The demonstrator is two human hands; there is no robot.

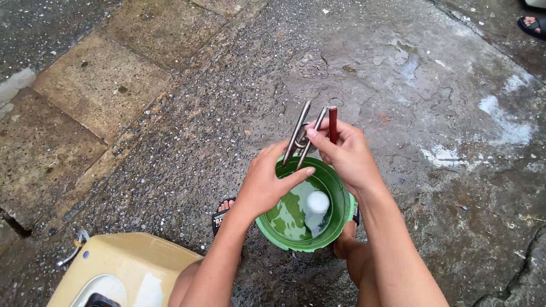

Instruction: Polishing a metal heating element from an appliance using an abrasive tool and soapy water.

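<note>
Bucket (341, 213), cloudy water, white cylinder (317, 208) inside

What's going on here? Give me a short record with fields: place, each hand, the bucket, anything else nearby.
Place: wet, cracked concrete ground
Left hand: grips the bent metal rods from below
Right hand: holds the rods' top along with a dark red stick
Bucket: round green plastic bucket between the feet, holding a little water and a white cylinder
Nearby: pale yellow plastic casing at lower left; another person's sandalled foot at top right
</note>
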